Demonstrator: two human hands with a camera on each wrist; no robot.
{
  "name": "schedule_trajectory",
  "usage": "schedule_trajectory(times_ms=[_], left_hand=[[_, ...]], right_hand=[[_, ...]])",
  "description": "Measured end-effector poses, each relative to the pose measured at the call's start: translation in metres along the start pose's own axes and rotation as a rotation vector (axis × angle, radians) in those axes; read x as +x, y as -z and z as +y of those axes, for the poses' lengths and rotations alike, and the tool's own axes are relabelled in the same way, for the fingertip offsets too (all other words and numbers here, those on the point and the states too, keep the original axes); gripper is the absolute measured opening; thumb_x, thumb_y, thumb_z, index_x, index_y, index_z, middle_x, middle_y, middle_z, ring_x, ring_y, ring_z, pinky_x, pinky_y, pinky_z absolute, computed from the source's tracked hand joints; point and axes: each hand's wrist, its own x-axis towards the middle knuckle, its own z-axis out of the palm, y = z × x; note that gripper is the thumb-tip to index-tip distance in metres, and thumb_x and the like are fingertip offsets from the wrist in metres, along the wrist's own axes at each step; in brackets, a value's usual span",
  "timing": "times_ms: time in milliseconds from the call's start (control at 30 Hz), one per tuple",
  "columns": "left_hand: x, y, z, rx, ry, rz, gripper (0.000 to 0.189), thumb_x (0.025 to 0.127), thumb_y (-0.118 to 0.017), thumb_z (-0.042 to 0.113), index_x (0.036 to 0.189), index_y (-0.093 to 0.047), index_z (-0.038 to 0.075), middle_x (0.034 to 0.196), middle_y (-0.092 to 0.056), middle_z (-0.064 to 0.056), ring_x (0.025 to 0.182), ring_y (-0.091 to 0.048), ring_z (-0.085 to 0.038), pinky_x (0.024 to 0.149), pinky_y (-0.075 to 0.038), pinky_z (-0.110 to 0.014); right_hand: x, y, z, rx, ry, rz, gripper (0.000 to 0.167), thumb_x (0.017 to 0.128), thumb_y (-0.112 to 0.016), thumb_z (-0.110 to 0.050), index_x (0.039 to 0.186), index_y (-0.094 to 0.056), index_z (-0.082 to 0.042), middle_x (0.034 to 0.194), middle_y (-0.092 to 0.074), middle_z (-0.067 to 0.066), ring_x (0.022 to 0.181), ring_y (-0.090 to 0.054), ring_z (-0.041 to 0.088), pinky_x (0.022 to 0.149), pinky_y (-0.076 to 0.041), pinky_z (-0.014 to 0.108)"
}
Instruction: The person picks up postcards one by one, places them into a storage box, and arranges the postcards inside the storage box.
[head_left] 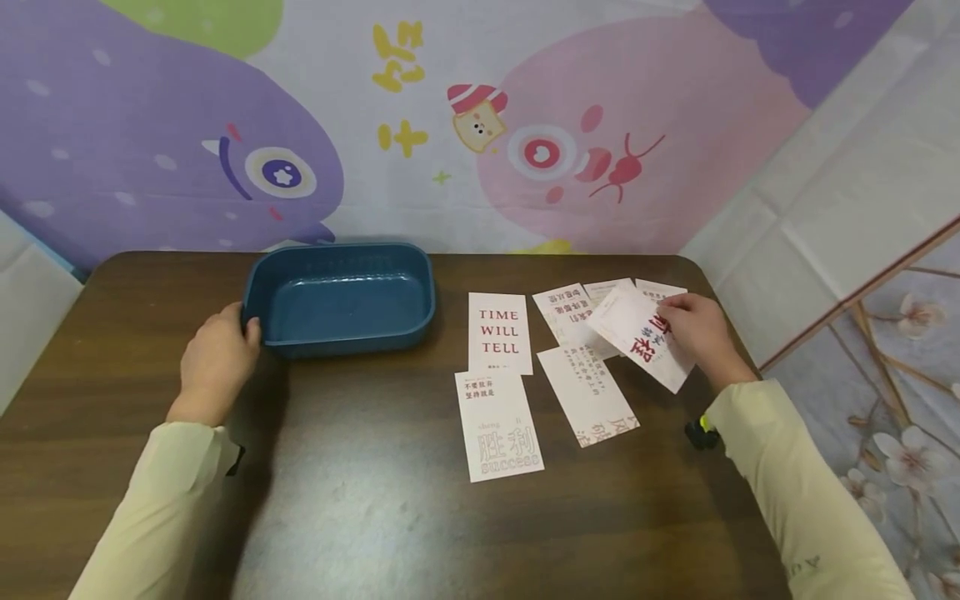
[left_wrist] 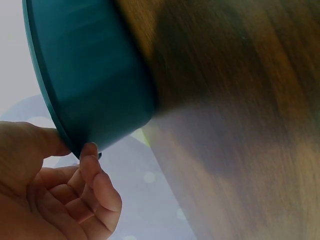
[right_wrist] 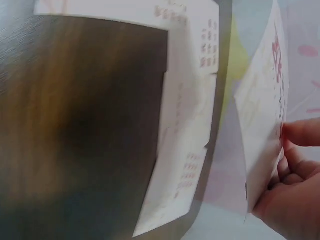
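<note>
Pastel cartoon backdrop behind a brown wood-grain table, blossom-patterned surface at right.

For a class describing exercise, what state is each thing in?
Dark-blue rectangular plastic-looking tub: upright, open-topped, empty.
Left hand: gripping the tub's rim.
White rectangular red-printed card: raised, tilted.
Right hand: pinching that card.
White rectangular "TIME WILL TELL" card: flat, print up.
White rectangular "success" card: flat, print up.
Other white rectangular cards: flat, some partly hidden.
</note>
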Motion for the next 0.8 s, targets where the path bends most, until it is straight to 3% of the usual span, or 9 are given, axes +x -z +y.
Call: schedule_trajectory(times_ms=[367,800], left_hand=[[0.001,-0.001,0.001,0.007,0.023,-0.004,0.047,0.097,-0.037,0.019,0.131,-0.038,-0.013,0.122,-0.047,-0.039,0.107,-0.049,-0.054,0.087,-0.040,-0.062],[0.000,0.000,0.001,0.003,0.028,0.000,0.048,0.098,-0.039,0.020,0.132,-0.038,-0.012,0.123,-0.048,-0.038,0.108,-0.049,-0.053,0.087,-0.040,-0.062]], right_hand=[[0.000,-0.017,-0.046,-0.007,0.141,-0.098,0.031,0.093,-0.050,-0.021,0.111,-0.060,0.003,0.107,-0.058,0.019,0.091,-0.049,0.025,0.078,-0.035,0.029],[-0.001,-0.038,-0.078,-0.026,0.230,-0.177,0.027,0.092,-0.050,-0.018,0.107,-0.062,0.001,0.107,-0.060,0.018,0.097,-0.050,0.026,0.087,-0.035,0.037]])
